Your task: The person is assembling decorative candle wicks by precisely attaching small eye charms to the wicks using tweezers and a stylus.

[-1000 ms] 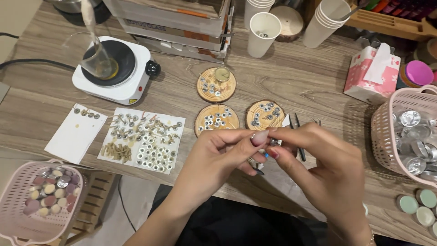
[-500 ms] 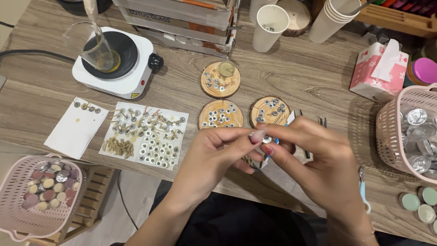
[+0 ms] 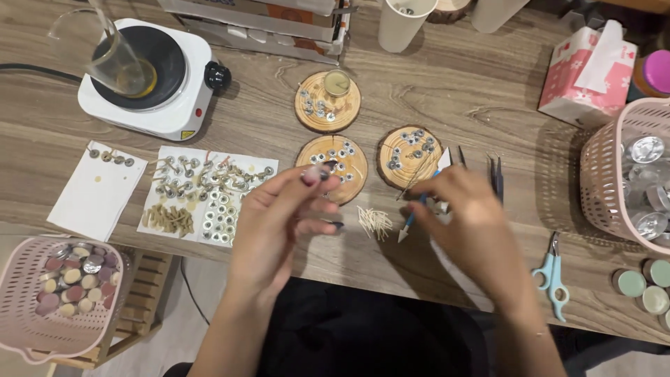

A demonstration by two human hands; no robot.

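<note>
My left hand (image 3: 283, 216) pinches a small metal wick tab (image 3: 322, 172) between thumb and fingertips, just over the nearest round wood slice (image 3: 335, 167). My right hand (image 3: 464, 220) holds a blue-handled pointed tool (image 3: 412, 220) with its tip down near a small pile of short pale wicks (image 3: 375, 222) on the wooden table (image 3: 447, 84). Two more wood slices, one at the back (image 3: 328, 105) and one on the right (image 3: 412, 155), carry several metal wick tabs.
White paper sheets (image 3: 209, 195) with metal tabs and wick bits lie left. A white hot plate (image 3: 150, 77) bears a glass beaker (image 3: 115, 52). Pink baskets sit at left (image 3: 52, 293) and right (image 3: 614, 167). Scissors (image 3: 555, 276), tweezers (image 3: 495, 178), a tissue box (image 3: 590, 73) and paper cups (image 3: 405, 21) surround.
My hands were together in front of me; now they have parted. The left went toward the near wood slice with a tab, the right dropped to the table with the blue tool.
</note>
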